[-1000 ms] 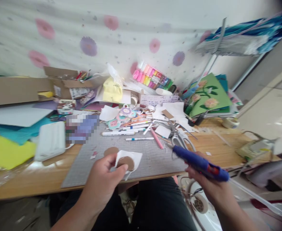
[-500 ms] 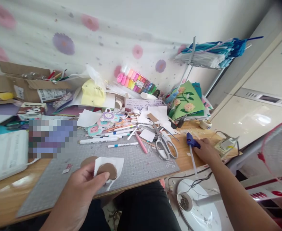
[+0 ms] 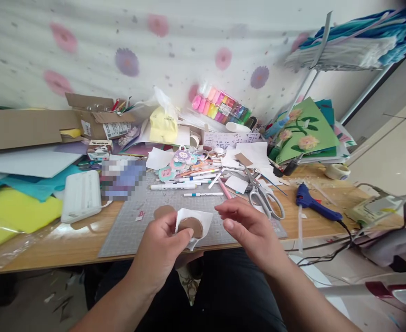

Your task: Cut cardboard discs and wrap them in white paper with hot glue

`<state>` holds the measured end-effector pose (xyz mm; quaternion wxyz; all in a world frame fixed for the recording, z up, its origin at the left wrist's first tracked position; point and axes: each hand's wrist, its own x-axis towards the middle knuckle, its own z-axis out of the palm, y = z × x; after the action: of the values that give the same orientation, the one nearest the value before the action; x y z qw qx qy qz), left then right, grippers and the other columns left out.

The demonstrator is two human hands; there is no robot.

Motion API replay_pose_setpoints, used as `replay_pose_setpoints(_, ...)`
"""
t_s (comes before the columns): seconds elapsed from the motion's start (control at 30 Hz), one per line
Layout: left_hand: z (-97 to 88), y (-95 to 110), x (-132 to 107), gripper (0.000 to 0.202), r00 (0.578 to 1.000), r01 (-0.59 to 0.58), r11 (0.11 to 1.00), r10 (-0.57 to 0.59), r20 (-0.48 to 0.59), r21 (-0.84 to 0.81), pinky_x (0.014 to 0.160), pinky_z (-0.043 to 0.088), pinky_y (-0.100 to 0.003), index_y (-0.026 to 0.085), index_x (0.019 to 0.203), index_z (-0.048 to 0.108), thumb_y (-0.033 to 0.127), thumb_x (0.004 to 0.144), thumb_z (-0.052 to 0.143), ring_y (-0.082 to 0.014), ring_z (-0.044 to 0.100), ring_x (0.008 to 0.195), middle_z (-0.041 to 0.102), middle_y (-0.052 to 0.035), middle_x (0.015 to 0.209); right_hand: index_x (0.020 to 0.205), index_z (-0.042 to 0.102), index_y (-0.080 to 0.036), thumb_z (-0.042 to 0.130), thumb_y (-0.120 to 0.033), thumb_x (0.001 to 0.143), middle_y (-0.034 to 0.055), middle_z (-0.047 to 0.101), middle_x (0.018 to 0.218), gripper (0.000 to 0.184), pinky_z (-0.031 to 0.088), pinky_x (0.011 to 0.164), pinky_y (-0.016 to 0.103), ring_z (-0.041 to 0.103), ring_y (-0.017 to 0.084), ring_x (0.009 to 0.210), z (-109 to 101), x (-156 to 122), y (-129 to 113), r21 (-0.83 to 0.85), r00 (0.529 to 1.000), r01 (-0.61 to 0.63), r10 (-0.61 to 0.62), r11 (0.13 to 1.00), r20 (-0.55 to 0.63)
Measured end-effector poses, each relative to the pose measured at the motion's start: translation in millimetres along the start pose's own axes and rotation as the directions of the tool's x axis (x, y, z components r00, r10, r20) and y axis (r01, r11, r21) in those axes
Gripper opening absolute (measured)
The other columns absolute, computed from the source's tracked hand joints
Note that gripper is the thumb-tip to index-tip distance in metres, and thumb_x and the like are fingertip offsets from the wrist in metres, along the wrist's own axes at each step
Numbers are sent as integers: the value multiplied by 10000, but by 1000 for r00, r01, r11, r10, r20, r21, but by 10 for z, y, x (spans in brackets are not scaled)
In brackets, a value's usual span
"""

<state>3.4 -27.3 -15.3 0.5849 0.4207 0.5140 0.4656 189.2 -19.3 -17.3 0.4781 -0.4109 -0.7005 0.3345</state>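
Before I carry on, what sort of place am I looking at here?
Most likely a craft workspace, perhaps in a home: scissors lie partly on a grey cutting mat, and a blue glue gun rests off to the right.

A round piece of brown cardboard point(image 3: 192, 225) rests against a larger, uneven-edged piece of white paper point(image 3: 206, 218), whose margin shows widest toward 2 o'clock. The left hand point(image 3: 161, 240) pinches both from the 8 o'clock side, thumb across the cardboard's lower part, over the 6 o'clock edge of the grey mat point(image 3: 128, 233).
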Motion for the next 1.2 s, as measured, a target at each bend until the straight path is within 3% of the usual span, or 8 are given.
replay_pose_setpoints(0.2,-124,-9,-77,72,996,-68,983,78,-50,170,593,481,-227,181,741,670,232,700,640,-157,617,678,666,12,714,773,648,-189,648,-227,806,20,607,762,50,472,678,289,578,162,723,298,69,-40,62,995,-65,69,996,-68)
replay_pose_setpoints(0.33,-155,-33,-69,52,976,-140,945,182,-118,295,594,460,-232,185,680,650,232,699,639,-160,593,657,629,24,649,731,629,-187,611,-132,811,16,588,720,99,459,642,285,567,157,693,411,14,-120,-123,983,121,-136,985,-123)
replay_pose_setpoints(0.57,-159,-34,-98,92,918,-263,858,363,-158,442,573,407,-230,199,605,636,228,691,647,-154,534,579,610,30,569,852,642,-189,571,-98,853,52,607,750,116,446,608,323,522,176,671,628,-88,-147,-459,887,355,-448,814,-108)
replay_pose_setpoints(0.77,-195,-63,-115,97,930,-225,881,322,-178,416,578,417,-229,195,625,642,241,711,650,-161,545,604,612,24,579,943,665,-158,580,-92,846,89,637,773,145,435,604,345,493,197,674,730,-117,-155,-593,862,366,-501,717,-74)
replay_pose_setpoints(0.87,-200,-99,-82,51,958,-190,950,234,-164,246,623,449,-239,191,693,662,235,718,660,-169,578,664,647,17,651,1016,676,-134,584,-102,826,110,638,810,213,425,600,359,481,208,675,696,-133,-202,-597,873,386,-487,704,-10)
replay_pose_setpoints(1.0,-182,-95,-52,82,995,-61,986,49,-82,-152,650,485,-253,183,771,677,216,698,694,-162,623,671,677,14,681,1040,680,-187,571,-100,819,70,596,844,261,439,664,352,520,205,751,521,-127,-168,-345,894,390,-440,854,-78)
replay_pose_setpoints(1.1,-177,-75,-53,114,999,38,956,-40,-1,-290,659,505,-274,176,797,687,211,690,706,-173,650,688,708,-8,722,952,702,-238,579,-176,861,36,613,856,165,452,735,327,569,185,811,414,-81,-36,108,962,130,-99,986,-253)
replay_pose_setpoints(1.2,-173,-71,-60,84,995,87,932,-62,83,-351,661,509,-269,184,791,689,176,711,667,-162,647,686,714,-8,727,838,724,-215,654,-317,835,13,643,728,124,459,663,282,575,147,670,431,-32,75,546,954,-226,296,807,-43)
